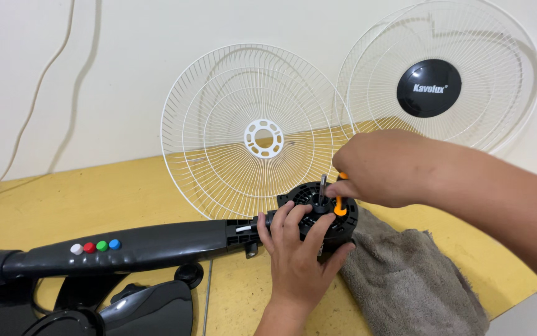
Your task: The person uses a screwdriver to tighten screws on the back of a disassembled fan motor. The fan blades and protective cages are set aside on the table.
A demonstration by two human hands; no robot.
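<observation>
my left hand [296, 239] clamps the motor [318, 214] at the yellow table's [94, 199] near edge while my right hand [377, 168] pinches an orange tool [340, 202] at its shaft, both grilles [253, 130] off behind it against the white wall [125, 62], towel [405, 274] beside it, so reassembly looks barely begun.

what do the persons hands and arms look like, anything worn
Both are bare: the left hand and right hand wear no gloves, rings or watch that shows. No sleeves reach either forearm in view; the right forearm is uncovered up to the picture's edge. Nails are short and unpainted.
</observation>
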